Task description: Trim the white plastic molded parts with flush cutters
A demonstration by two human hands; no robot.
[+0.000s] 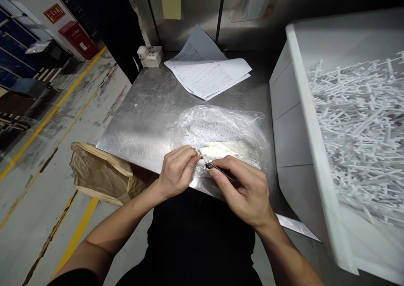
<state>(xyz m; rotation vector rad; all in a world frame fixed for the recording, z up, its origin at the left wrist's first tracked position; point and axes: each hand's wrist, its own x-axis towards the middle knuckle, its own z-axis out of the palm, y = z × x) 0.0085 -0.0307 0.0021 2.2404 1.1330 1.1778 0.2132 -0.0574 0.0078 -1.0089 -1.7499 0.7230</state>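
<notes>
My left hand (179, 170) pinches a small white plastic piece (199, 152) between thumb and fingertips. My right hand (244, 187) is wrapped round a dark metal hand tool (221, 171), its tip close to the white piece. Whether the tip touches the piece is too small to tell. Both hands are over the near edge of the steel table (135, 122). Behind and beneath them lies a clear plastic bag (217, 128), with pale contents showing through.
A large white bin (303, 92) full of thin white plastic pieces (366, 126) stands at the right. Printed papers (210, 73) and a power socket block (153, 56) lie at the back. A brown bag (104, 172) sits left of the table. A person in dark clothes (116, 25) stands behind.
</notes>
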